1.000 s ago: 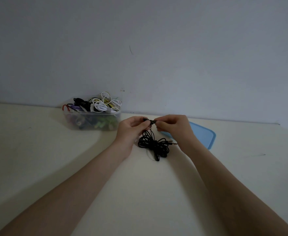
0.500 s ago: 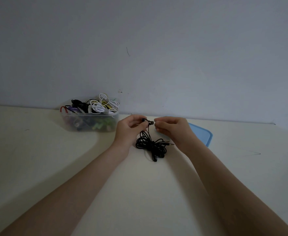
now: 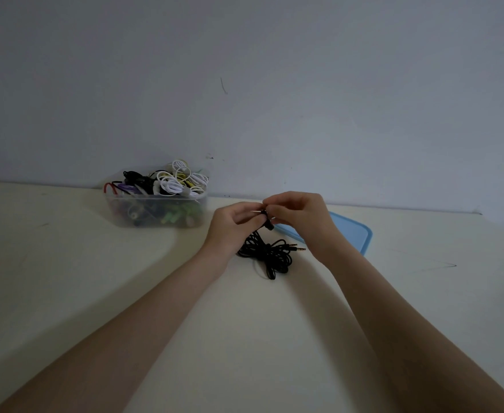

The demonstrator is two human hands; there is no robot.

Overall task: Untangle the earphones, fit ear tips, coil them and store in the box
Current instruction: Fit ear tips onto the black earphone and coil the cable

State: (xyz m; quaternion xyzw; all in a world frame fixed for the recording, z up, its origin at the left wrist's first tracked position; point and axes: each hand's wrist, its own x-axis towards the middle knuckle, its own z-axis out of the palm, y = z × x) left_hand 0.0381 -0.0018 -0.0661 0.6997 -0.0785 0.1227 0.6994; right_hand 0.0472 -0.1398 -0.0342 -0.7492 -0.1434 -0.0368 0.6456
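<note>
Fingertips point(image 3: 267, 204) of my right hand point(image 3: 299, 216) pinch down from above onto the small black earbud point(image 3: 265, 217) that my left hand point(image 3: 232, 226) grips between thumb and forefinger; both hands meet just above the black cable bundle point(image 3: 267, 254), which is my landmark for everything else. Whether a tip sits between my right fingers I cannot tell, it is too small and the light is dim.

As I judge it, I am seating an ear tip on the bud. To do this well I should keep the left pinch firm on the body of the bud, not on the thin wire, and roll the soft tip over the nozzle with a slight twist until it sits evenly all round. Pulling upward would drag the loose bundle, so I keep my hands low over it.

From the bundle, the cable rises into my left hand; its two metal plugs point(image 3: 297, 247) stick out to the right. The bundle lies on the pale table point(image 3: 185, 293). Just right of it, behind my right hand, lies the blue lid point(image 3: 352, 234). Well to the left of the bundle, against the wall, stands the clear box point(image 3: 155, 213), heaped with other earphones point(image 3: 173, 183), white, black and coloured.

No brand, label or writing can be read anywhere.
</note>
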